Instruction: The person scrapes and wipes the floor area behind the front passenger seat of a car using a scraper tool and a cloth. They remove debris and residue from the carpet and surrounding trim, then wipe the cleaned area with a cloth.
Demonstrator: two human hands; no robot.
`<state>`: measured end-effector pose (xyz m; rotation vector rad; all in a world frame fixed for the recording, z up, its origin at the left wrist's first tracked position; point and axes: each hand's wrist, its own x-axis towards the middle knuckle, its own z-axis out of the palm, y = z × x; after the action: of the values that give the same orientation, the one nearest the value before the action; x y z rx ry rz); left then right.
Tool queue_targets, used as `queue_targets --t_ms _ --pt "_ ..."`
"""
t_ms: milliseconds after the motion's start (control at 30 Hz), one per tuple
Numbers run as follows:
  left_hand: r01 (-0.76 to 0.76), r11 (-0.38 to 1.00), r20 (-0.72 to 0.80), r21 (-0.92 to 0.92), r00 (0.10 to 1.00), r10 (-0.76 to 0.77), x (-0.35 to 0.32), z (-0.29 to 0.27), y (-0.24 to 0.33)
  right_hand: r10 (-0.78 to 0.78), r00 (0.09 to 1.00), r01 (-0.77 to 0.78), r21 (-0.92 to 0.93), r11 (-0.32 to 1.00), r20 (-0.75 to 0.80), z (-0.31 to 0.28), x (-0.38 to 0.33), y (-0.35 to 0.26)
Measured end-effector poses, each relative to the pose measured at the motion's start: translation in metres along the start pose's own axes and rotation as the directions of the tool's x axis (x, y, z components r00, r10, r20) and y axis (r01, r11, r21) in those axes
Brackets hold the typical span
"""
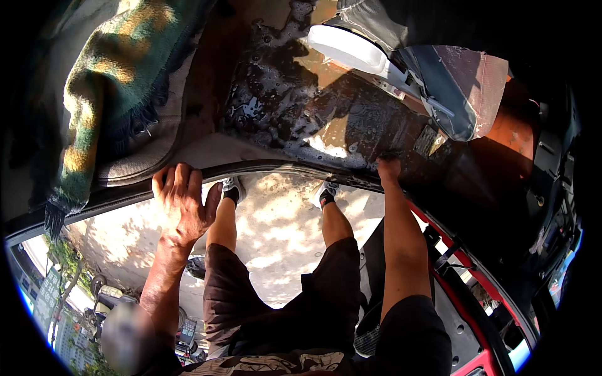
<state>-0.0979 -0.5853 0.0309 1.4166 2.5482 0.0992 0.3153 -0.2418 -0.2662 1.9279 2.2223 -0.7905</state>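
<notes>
My left hand (pixel 185 203) rests on the edge of the vehicle's door sill (pixel 128 199), beside the light cloth seat. Its fingers lie over the edge with the thumb held apart, and it holds nothing. My right hand (pixel 389 170) reaches in over the sill to the brown vehicle floor (pixel 332 119), which is wet and streaked with white suds. Its fingers are closed at a dark patch; whatever they hold is hidden in shadow. A pedal-like metal plate (pixel 429 141) lies just beyond that hand.
A green and yellow fringed towel (pixel 128 69) drapes over the seat (pixel 147 160) at left. A white rounded part (pixel 348 49) and a grey-brown panel (pixel 464 88) overhang the floor. The red-edged door (pixel 467 260) stands open at right. A scooter (pixel 110 294) is behind at lower left.
</notes>
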Motion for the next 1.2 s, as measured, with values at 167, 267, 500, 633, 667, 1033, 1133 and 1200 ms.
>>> queue_targets --t_ms 167,267,500,633,667,1033,1133,1200 --pt "0.031 0.999 0.04 0.008 0.999 -0.031 0.001 -0.004 0.002 -0.389 0.909 0.4 0.055 0.915 -0.148 0.129 -0.063 -0.146" --pt "0.025 1.0 0.038 0.013 0.999 -0.025 0.0 -0.004 0.001 -0.449 0.892 0.419 0.285 0.862 0.047 0.128 -0.08 -0.242" --pt "0.103 0.994 -0.023 -0.027 0.994 -0.104 0.003 0.001 0.009 -0.004 0.966 -0.199 0.758 0.622 0.257 0.022 -0.03 -0.18" --pt "-0.048 0.888 -0.174 -0.458 0.984 -0.036 0.009 0.021 0.047 0.256 0.952 -0.257 0.894 0.368 0.168 -0.055 0.007 -0.093" --pt "-0.069 0.838 -0.146 -0.542 0.989 -0.013 0.006 0.038 0.06 0.268 0.951 -0.277 0.812 0.513 0.154 -0.064 0.015 -0.076" --pt "0.101 0.594 0.26 -0.798 0.947 0.187 -0.063 0.184 0.14 -0.402 0.886 0.455 0.275 0.847 -0.23 0.106 0.012 -0.248" --pt "0.132 0.605 0.263 -0.785 0.956 0.132 -0.054 0.19 0.132 -0.593 0.769 0.64 0.28 0.716 -0.24 0.113 0.018 -0.277" --pt "0.195 0.586 0.263 -0.787 0.964 0.032 -0.055 0.188 0.127 -0.557 0.779 0.619 0.214 0.756 -0.288 0.099 0.01 -0.264"
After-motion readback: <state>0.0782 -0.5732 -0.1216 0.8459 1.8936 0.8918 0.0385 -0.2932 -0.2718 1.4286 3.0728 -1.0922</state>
